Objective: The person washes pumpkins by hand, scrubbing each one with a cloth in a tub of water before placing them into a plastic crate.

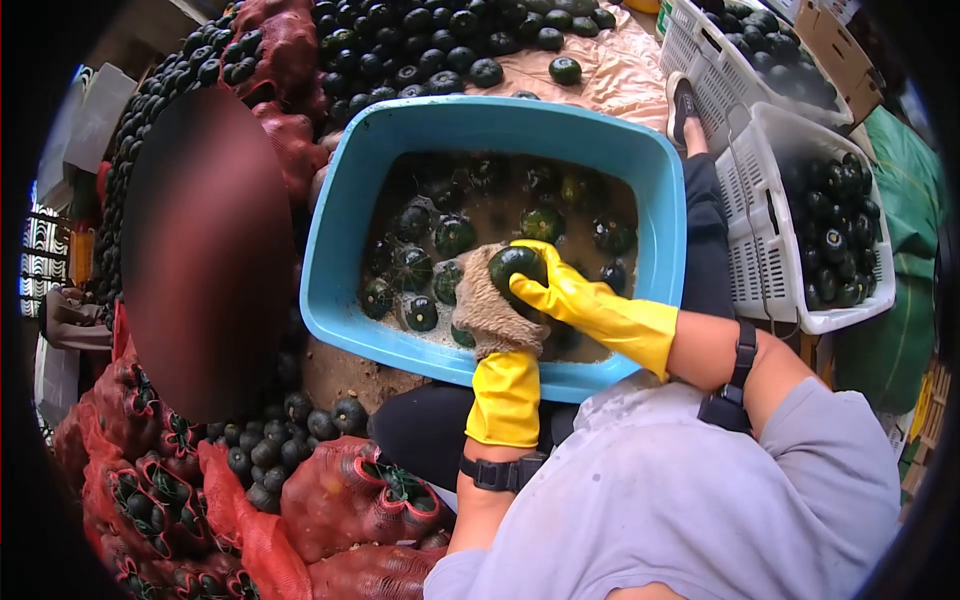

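Over tub [663,220]: right grip [562,287] clamped on squash [513,263]; left grip [506,388] under cloth [488,312], can't tell. Rotate squash, rub evenly.

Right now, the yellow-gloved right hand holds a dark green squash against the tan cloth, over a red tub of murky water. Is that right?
Not quite: the head view shows the tub is blue, not red. The rest stands: the yellow-gloved right hand holds the dark green squash against the tan cloth, over murky water.
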The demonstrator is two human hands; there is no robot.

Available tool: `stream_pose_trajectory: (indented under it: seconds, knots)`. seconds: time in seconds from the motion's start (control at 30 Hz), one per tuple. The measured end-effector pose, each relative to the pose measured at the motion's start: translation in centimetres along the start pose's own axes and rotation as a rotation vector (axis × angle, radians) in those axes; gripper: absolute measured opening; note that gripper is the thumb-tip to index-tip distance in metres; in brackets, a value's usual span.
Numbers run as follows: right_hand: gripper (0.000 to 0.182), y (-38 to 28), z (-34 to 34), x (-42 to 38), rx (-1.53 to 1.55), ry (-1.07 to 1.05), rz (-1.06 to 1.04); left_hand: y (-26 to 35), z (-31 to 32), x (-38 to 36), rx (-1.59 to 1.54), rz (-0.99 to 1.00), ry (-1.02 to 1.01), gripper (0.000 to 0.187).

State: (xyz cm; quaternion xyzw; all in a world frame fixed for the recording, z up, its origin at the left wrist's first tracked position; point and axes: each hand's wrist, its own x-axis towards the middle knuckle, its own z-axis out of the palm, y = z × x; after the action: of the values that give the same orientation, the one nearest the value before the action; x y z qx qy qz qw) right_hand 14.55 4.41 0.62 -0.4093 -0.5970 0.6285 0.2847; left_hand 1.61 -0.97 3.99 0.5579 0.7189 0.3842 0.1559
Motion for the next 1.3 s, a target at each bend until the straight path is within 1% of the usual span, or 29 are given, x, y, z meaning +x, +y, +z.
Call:
stream_pose_trajectory:
  seconds: [0.03,0.07,0.1,0.13,0.17,0.2,0.23,0.27,0.3,0.33,0.37,0.4,0.47,0.5,0.6,0.63,0.67,0.73,0.8,0.83,0.87,0.9,0.93,1.0,1.1,1.17,1.2,1.23,1.3]
  knots:
    - [0.077,-2.8,-1.7,0.7,-0.303,-0.165,-0.094,-0.6,0.7,-0.1,0.050,0.050,0.050,0.067]
    - [0.078,-4.4,-1.9,-0.3,-0.711,-0.143,-0.156,-1.3,1.4,-0.2,0.103,0.098,0.103,0.059]
    - [0.078,-4.2,-2.0,-0.4,-0.698,-0.194,-0.185,-1.1,0.9,0.6,-0.077,0.206,0.102,0.058]
    - [0.077,-4.5,-1.8,-0.7,-0.682,-0.247,-0.208,-1.4,0.4,0.5,-0.182,0.228,0.055,0.064]
    - [0.074,-5.2,-2.3,-0.4,-0.561,-0.314,-0.316,-2.3,0.3,-0.1,-0.339,0.161,-0.067,0.070]
    - [0.067,-6.2,-2.5,-1.0,-0.476,-0.310,-0.215,-3.1,0.1,-0.5,-0.430,0.121,-0.139,0.075]
    - [0.062,-6.1,-2.4,-0.9,-0.231,-0.284,-0.035,-3.6,0.2,-0.8,-0.328,0.179,-0.093,0.081]
    - [0.056,-5.5,-2.2,-0.7,0.015,-0.248,0.140,-3.4,0.2,-1.2,-0.154,0.281,0.049,0.081]
    - [0.055,-3.7,-1.1,-0.7,0.398,-0.148,0.222,-3.2,1.1,-0.9,-0.026,0.287,0.025,0.082]
    - [0.052,-2.3,-0.8,-0.2,0.316,-0.100,0.098,-1.5,0.4,-0.6,-0.019,0.186,0.014,0.080]
    - [0.047,-0.1,-1.4,1.0,-0.060,-0.037,-0.125,-1.5,1.1,-0.5,-0.096,0.113,0.043,0.078]
    - [0.042,1.3,-2.0,1.9,-0.436,0.026,-0.341,-0.7,1.2,-0.4,-0.055,0.092,0.095,0.074]
    - [0.040,1.1,-1.2,1.1,-0.620,0.296,-0.272,1.1,1.1,-0.2,0.011,0.080,0.169,0.069]
    - [0.043,0.7,-1.4,0.9,-0.562,0.318,-0.260,2.0,0.9,-0.1,0.036,0.091,0.191,0.068]
    - [0.047,2.6,-1.4,0.9,-0.490,0.295,-0.346,0.7,3.1,-1.6,-0.296,0.036,0.095,0.087]
    - [0.053,1.8,-0.7,0.6,-0.535,0.328,-0.426,0.0,3.1,-1.5,-0.274,0.079,0.077,0.093]
    - [0.059,0.8,0.0,0.1,-0.544,0.326,-0.394,-0.5,3.0,-1.3,-0.252,0.123,0.059,0.099]
    - [0.063,-1.6,0.4,-1.1,-0.310,0.146,-0.091,-1.2,2.3,0.0,-0.160,0.182,0.001,0.088]
    - [0.061,-0.8,0.1,-2.1,0.034,-0.040,0.036,-2.8,1.0,1.2,0.032,0.267,-0.061,0.059]
    - [0.059,-0.1,-0.3,-2.1,0.209,-0.087,0.113,-3.9,1.9,1.5,0.010,0.078,-0.224,0.058]
    - [0.058,0.3,-0.7,-2.1,0.384,-0.134,0.189,-0.7,-0.7,2.1,0.110,-0.174,-0.315,0.057]
    - [0.060,-1.1,-1.4,-2.6,0.573,-0.179,0.342,2.4,-3.3,2.8,0.234,-0.415,-0.428,0.058]
    - [0.065,-1.4,-2.6,-2.3,0.647,-0.288,0.412,1.7,-3.4,2.4,0.270,-0.222,-0.366,0.060]
    - [0.071,0.7,-4.2,-1.7,0.863,-0.369,0.502,-0.6,-2.3,1.1,0.331,0.168,-0.233,0.063]
    - [0.080,2.4,-4.4,-1.5,1.128,-0.420,0.532,-3.7,1.4,0.6,0.211,-0.026,-0.116,0.067]
    - [0.082,1.6,-5.1,-1.7,1.375,-0.401,0.644,-1.3,-1.6,1.3,0.087,-0.043,-0.232,0.059]
    - [0.084,1.3,-5.6,-1.7,1.499,-0.391,0.697,-0.6,-2.6,1.8,0.218,-0.031,-0.300,0.055]
    - [0.088,2.3,-6.2,-1.4,1.500,-0.385,0.649,-2.9,-1.7,1.9,-0.298,-0.260,-0.403,0.060]
    - [0.088,1.1,-6.5,-1.4,1.308,-0.183,0.672,-3.5,-0.9,2.3,-0.682,-0.472,-0.532,0.079]
